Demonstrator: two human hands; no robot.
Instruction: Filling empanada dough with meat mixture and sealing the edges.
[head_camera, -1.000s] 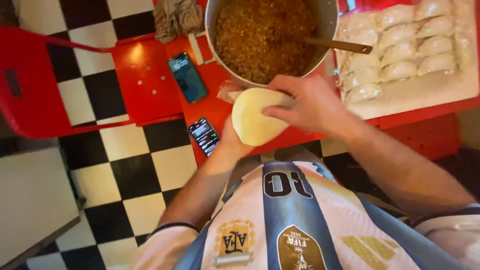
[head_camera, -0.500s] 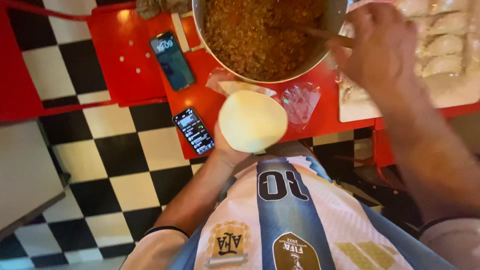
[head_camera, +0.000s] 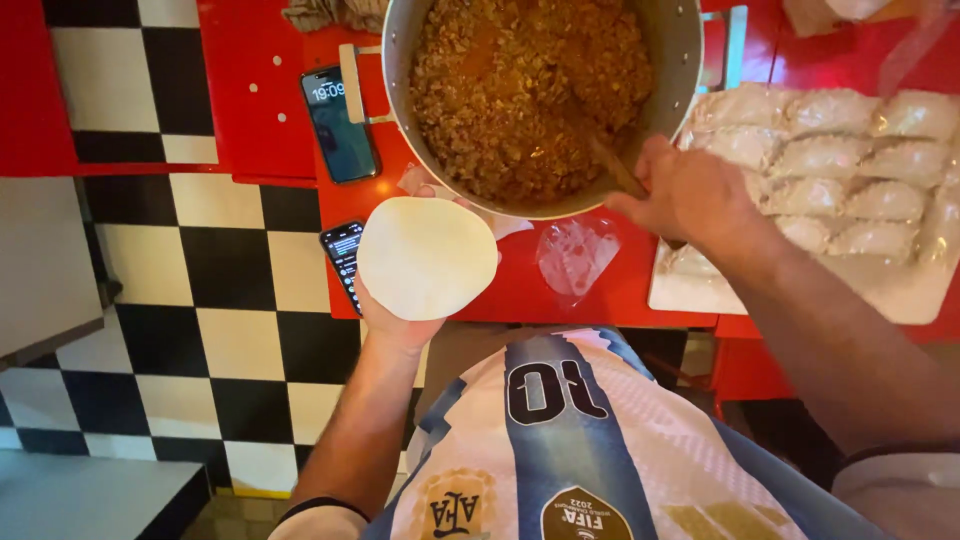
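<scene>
Left hand (head_camera: 392, 318) palm up, flat round dough disc (head_camera: 427, 257) lying on it, held over the near edge of the red table (head_camera: 520, 290). Right hand (head_camera: 690, 195) closed around a wooden spoon handle (head_camera: 612, 165) at the rim of the big metal pot (head_camera: 680, 60); spoon end buried in the brown minced filling (head_camera: 520, 90). White tray (head_camera: 900, 295) of folded filled pastries (head_camera: 830, 160) just right of the pot. Two phones (head_camera: 340, 125) left of the pot, one partly under the dough disc. Crumpled clear plastic (head_camera: 578, 255) on the table near the pot. Checkered floor (head_camera: 230, 270) below.
</scene>
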